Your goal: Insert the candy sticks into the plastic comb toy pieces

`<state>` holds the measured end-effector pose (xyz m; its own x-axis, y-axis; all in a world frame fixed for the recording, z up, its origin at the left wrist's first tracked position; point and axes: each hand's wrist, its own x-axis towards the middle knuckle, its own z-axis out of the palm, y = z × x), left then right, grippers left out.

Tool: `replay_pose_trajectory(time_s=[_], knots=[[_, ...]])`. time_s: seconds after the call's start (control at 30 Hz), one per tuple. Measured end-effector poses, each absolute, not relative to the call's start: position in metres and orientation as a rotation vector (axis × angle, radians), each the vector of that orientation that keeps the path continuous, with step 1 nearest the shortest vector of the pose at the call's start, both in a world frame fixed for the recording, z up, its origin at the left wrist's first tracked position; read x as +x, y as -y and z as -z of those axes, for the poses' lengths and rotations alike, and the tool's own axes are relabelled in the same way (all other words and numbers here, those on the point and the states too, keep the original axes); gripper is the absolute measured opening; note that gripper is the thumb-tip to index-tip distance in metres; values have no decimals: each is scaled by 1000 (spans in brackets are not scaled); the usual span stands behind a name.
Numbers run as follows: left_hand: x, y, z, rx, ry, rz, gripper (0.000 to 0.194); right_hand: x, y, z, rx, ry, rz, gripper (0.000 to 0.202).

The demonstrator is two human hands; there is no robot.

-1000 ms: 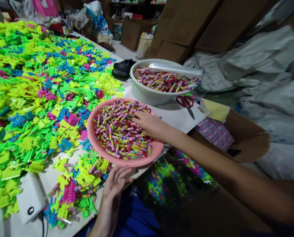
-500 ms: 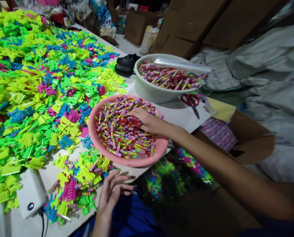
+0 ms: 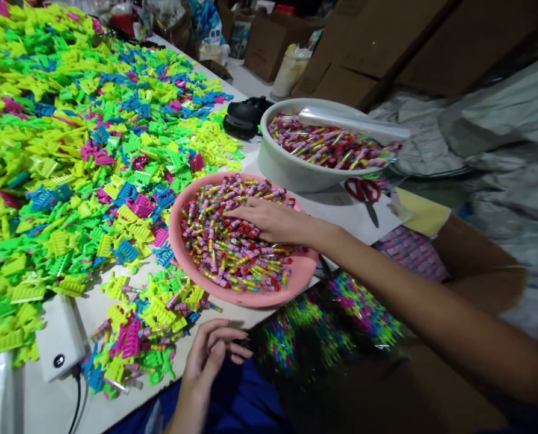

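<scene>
Two basins (image 3: 246, 298) on white table (image 3: 34, 404), cartons (image 3: 271, 51) behind; left grip (image 3: 205, 355) loose, right grip (image 3: 273, 220) unclear.

Over the pink basin (image 3: 250, 299), the right hand (image 3: 275, 222) is reaching farther across, while the left hand (image 3: 211, 351) is drawing away from its near rim.

The right forearm (image 3: 399, 283) was extended forward, the right hand (image 3: 275, 222) palm down; the left hand (image 3: 212, 349) was loosely curved.

No readable text, round mark (image 3: 59, 361) on white device (image 3: 59, 331), too small to read
</scene>
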<state>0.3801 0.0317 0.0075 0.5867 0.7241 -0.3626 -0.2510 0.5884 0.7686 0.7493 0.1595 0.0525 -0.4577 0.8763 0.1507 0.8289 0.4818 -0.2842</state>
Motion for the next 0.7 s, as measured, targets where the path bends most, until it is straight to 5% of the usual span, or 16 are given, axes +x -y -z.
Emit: replay_pose_trajectory(time_s=[0.23, 0.37, 0.57, 0.7], knots=[[381, -28, 2, 737, -743, -658, 44, 733, -158, -41, -1454, 2263, -252, 63], [375, -31, -6, 736, -768, -700, 46, 719, -152, -46, -1431, 2025, -309, 31], [363, -41, -26, 872, -825, -807, 34, 675, -136, -71, -1404, 1522, -531, 36], [348, -69, -40, 1524, -779, -952, 33, 622, -119, -88, -1313, 1119, -815, 33]])
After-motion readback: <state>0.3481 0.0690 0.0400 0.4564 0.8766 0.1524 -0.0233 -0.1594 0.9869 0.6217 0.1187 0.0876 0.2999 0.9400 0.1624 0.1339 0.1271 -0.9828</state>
